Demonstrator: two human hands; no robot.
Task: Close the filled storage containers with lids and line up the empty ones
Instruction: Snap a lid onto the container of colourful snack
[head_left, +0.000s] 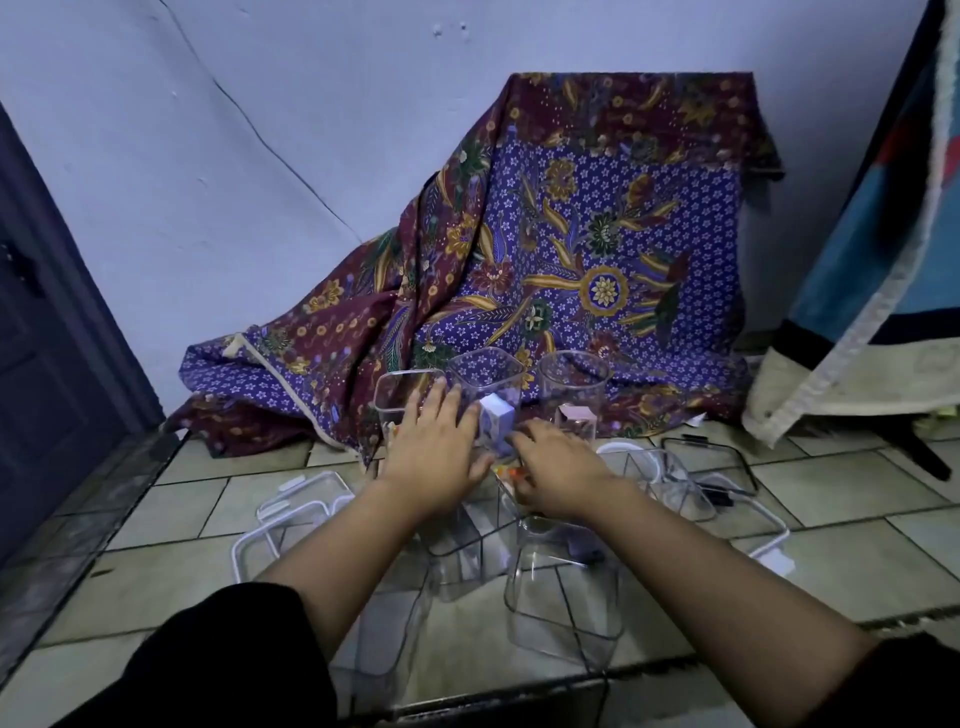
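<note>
Several clear plastic storage containers stand on the tiled floor. Three stand at the back: a left container (397, 397), a middle container (485, 371) holding a small white box (497, 423), and a right container (571, 384) with something pale inside. My left hand (436, 454) lies with straight fingers against the left and middle back containers. My right hand (556, 467) rests on a nearer container (506, 499) with colourful contents; its fingers are partly hidden. Two empty containers (563, 587) stand nearest me. White-rimmed lids (306, 499) lie at left, and another lid (763, 525) at right.
A patterned batik cloth (597, 249) drapes over something against the wall behind the containers. A dark door (47, 364) is at left. A blue and cream fabric (883, 260) hangs at right. A black wire frame (711, 457) lies on the tiles at right.
</note>
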